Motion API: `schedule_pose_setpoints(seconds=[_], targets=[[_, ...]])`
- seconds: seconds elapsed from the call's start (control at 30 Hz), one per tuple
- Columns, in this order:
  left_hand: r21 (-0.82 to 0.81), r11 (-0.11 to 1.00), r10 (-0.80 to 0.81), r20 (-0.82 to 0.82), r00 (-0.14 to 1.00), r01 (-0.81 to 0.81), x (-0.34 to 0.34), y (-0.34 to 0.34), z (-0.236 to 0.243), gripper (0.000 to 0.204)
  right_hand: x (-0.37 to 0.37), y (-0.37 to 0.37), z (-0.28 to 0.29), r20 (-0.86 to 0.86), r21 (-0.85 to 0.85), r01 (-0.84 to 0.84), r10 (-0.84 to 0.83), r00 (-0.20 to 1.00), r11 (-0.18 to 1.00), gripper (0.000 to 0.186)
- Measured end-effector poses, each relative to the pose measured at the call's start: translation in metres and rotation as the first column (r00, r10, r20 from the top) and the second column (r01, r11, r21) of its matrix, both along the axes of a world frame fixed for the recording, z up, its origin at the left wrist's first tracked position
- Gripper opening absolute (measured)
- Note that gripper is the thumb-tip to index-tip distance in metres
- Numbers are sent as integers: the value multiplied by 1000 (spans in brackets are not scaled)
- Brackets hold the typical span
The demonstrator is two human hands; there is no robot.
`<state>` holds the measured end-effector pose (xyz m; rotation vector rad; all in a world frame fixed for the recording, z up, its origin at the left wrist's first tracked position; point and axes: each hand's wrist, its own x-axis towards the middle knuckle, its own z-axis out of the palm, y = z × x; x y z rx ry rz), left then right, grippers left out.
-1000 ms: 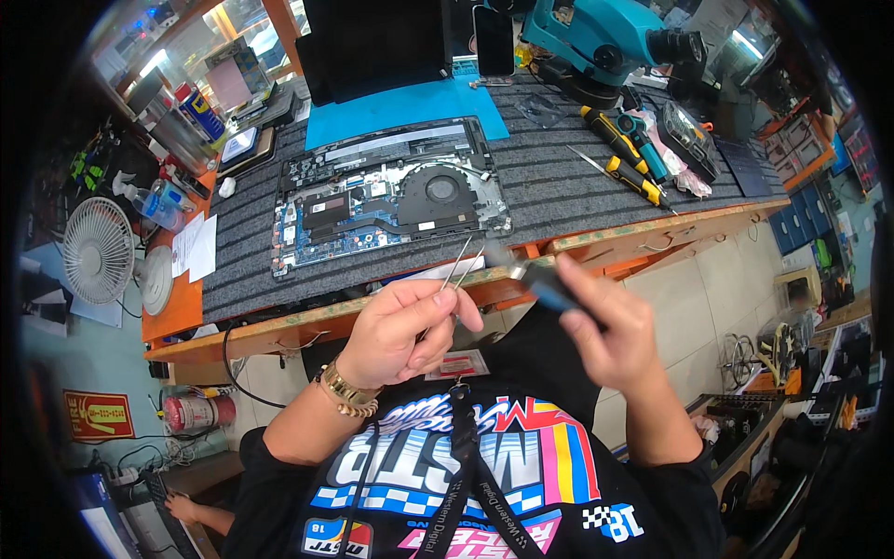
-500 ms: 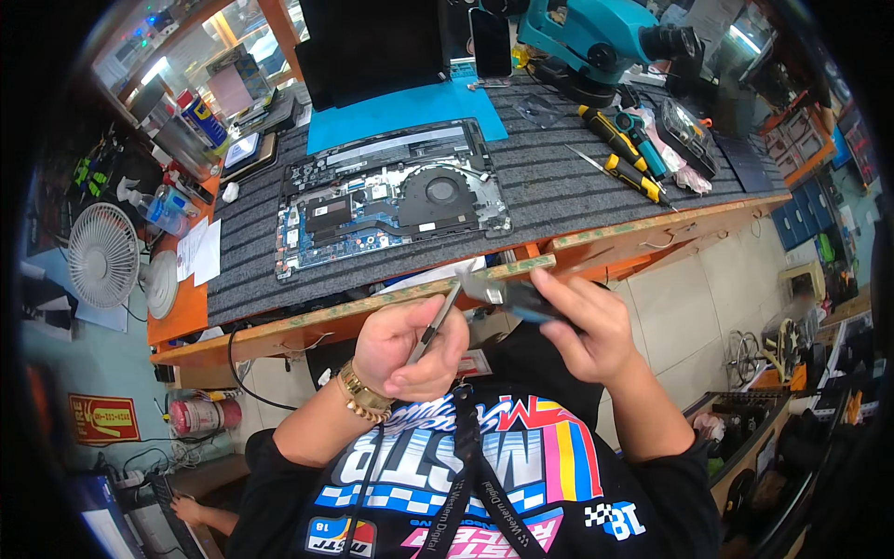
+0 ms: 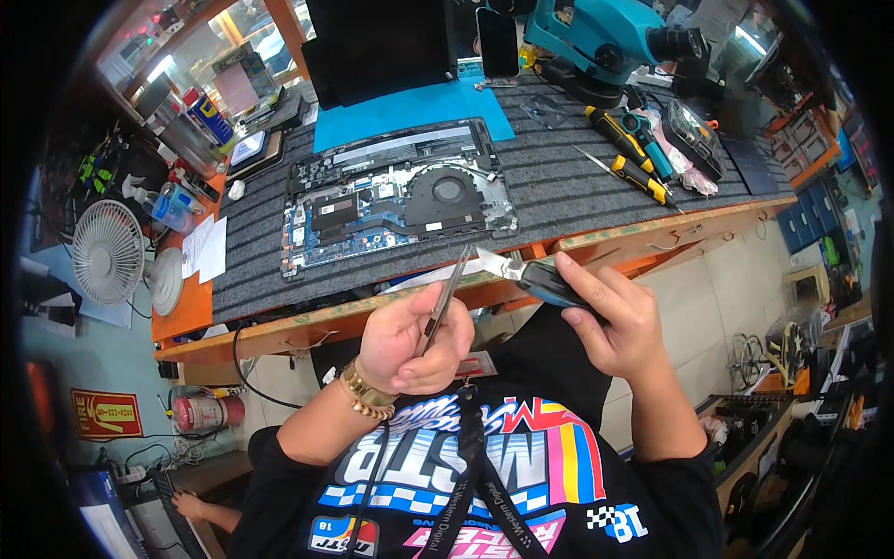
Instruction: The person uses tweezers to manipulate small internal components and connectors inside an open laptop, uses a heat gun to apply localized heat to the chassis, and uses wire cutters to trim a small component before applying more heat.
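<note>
My left hand [image 3: 418,341] is closed around slim grey metal tweezers [image 3: 448,296], whose points slant upward. Opposite it, my right hand [image 3: 615,315] grips a utility knife [image 3: 551,285] with a dark handle and a broad, bright blade pointing left. The blade's end is close to the tweezers' upper part; whether they touch I cannot tell. Both tools are in the air between my chest and the bench's front edge. Beyond them lies an opened laptop base [image 3: 400,200], its fan, battery and blue circuit board exposed.
The bench has a grey striped mat [image 3: 549,186] and a blue mat [image 3: 410,116]. At the back stand a dark screen [image 3: 382,47] and a teal microscope [image 3: 596,42]. Yellow-black screwdrivers [image 3: 638,177] lie right; a white fan [image 3: 107,252] stands left. Another person's hand [image 3: 189,505] shows lower left.
My right hand has moved slightly right and away from the left, with the knife blade now showing clearly. My left hand still holds the tweezers, now tilted a little more upright.
</note>
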<state>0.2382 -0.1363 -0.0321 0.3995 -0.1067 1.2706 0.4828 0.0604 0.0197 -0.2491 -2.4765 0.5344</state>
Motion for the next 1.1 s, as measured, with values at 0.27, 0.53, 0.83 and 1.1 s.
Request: schedule_pose_setpoints(seconds=[0.27,0.53,0.83,1.1], targets=[[-153,961,155,-384,910,-229,-2,-5,11,71,-3,-6,12,76,123,29,-39,996,992,71],[-163,972,117,-281,952,-168,-1,-5,8,72,-4,-15,20,85,149,68,-81,993,987,68],[-82,990,93,-241,966,-116,-1,-2,2,72,-7,6,15,13,121,216,-219,976,969,58],[-101,986,109,-222,969,-134,-1,0,2,72,2,-17,27,77,71,113,-119,990,991,65]])
